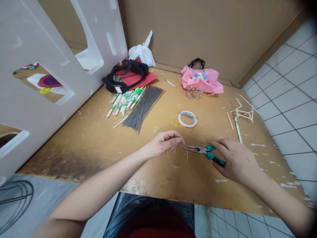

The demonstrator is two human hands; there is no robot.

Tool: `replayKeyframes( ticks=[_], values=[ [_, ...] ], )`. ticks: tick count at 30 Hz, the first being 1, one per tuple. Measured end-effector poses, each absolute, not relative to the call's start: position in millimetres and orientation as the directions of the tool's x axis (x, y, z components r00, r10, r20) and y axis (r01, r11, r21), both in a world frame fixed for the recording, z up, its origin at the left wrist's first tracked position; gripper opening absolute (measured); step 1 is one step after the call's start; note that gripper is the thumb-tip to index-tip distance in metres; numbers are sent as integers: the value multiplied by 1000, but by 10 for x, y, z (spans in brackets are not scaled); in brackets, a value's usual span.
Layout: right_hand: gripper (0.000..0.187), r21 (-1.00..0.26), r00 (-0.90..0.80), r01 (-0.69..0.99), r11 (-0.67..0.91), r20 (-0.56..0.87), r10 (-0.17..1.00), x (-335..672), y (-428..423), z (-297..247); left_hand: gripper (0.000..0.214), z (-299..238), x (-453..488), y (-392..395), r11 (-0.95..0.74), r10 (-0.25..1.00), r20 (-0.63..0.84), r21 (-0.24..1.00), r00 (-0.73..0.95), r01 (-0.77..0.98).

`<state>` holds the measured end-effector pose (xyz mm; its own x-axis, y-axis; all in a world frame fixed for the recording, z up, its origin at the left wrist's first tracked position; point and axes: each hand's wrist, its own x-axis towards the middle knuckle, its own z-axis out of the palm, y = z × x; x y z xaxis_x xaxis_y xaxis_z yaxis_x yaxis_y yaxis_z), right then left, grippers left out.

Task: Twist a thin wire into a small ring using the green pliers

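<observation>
Near the middle of the table, my left hand (168, 142) pinches a thin wire loop (187, 158), which hangs below the fingers and has a small pinkish spot at its bottom. My right hand (235, 159) is wrapped round the teal handles of long-nose pliers (203, 150). The pliers' jaws point left and reach close to the left fingertips at the top of the loop. Whether the jaws touch the wire I cannot tell. Beyond the hands lies a white ring (187, 119) with thin metal pieces across it, beside a curl of yellow wire (175, 122).
A bundle of grey wires (143, 107) lies left of centre, by wrapped chopsticks (126, 101) and a black headset (114, 77). At the back are a white bag (142, 54), a pink bag (201, 79) and a beaded wire piece (194, 93). A stick frame (245, 113) stands right.
</observation>
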<state>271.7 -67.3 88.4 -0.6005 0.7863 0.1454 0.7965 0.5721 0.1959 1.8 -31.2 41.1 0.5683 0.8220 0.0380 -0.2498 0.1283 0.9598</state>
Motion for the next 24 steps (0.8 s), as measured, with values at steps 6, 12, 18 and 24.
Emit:
replayKeyframes(
  ticks=[6,12,18,24],
  values=[
    [39,223,-582,808,545,164,796,2797,-664,853,30,438,16,-303,135,836,24,959,548,-248],
    [37,221,-607,791,570,181,773,2791,-679,888,30,422,16,-292,99,837,36,971,546,-216],
    [36,287,-619,775,564,160,769,2717,-685,906,28,410,17,-291,77,824,62,973,564,-219],
    [35,310,-622,770,557,169,765,2708,-705,889,27,417,17,-294,94,809,66,966,584,-239]
  ],
)
